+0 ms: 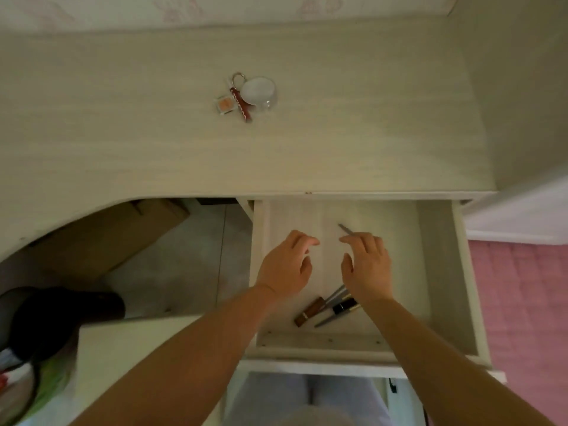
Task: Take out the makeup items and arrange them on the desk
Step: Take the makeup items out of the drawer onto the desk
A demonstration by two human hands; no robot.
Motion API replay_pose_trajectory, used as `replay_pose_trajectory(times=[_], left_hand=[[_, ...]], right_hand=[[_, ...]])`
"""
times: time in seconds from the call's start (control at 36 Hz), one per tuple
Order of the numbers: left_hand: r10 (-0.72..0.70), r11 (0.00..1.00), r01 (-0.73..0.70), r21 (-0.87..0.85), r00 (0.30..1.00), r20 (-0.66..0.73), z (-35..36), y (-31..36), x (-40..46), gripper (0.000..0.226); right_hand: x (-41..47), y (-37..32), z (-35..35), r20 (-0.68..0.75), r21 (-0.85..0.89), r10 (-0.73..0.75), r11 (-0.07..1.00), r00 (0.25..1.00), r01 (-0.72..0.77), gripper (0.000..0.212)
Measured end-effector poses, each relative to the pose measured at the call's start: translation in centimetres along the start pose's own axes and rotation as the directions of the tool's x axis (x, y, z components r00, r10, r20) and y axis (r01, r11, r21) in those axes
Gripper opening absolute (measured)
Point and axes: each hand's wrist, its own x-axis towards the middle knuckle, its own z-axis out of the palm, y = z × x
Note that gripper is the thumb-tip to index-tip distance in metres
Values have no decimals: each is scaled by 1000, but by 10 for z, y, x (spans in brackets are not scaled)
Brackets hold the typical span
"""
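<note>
Pale wood grain covers the table (338, 133) and the open drawer (442, 272) pulled out below its front edge. In the head view, both hands reach down into the drawer from the near side. The left hand (284, 265) hovers over the drawer floor with fingers loosely bent and nothing between them. The right hand (367, 265) lies just beside it, fingers relaxed and pointing away; a thin grey stick (345, 229) pokes out past its fingertips, but whether the fingers grip it or merely cover it I cannot tell. Under the right wrist, near the drawer's front wall, lie a brown tube (309, 312), a black-capped bottle (344, 306) and two slim grey pencils (327, 321), crossing and touching one another. Well apart, on the table top, three items sit together in a small cluster: a round white compact (256, 90), a reddish-brown lip gloss (241, 107) with a key ring at its far end, and a small square clear case (226, 104) with an orange fill. A pink quilted surface (522, 302) shows at the right, and a dark object (61, 315) at the lower left.
</note>
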Motion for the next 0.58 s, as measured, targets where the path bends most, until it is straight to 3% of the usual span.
replay_pose_trajectory(times=[0.11, 0.22, 0.39, 0.58], left_hand=[[-133, 991, 125, 50, 971, 197, 36, 4, -27, 32], [-248, 967, 215, 140, 923, 296, 63, 3, -35, 35], [-358, 915, 246, 320, 861, 362, 100, -6, -33, 40], [-446, 865, 253, 434, 783, 433, 121, -19, -29, 42]], right_hand=[[-33, 27, 6, 334, -138, 114, 988, 936, -71, 34], [-51, 51, 14, 509, -247, 167, 968, 845, -43, 38], [-58, 77, 25, 580, -349, 231, 937, 781, -18, 44], [-50, 82, 40, 617, -323, 101, 937, 781, 134, 46]])
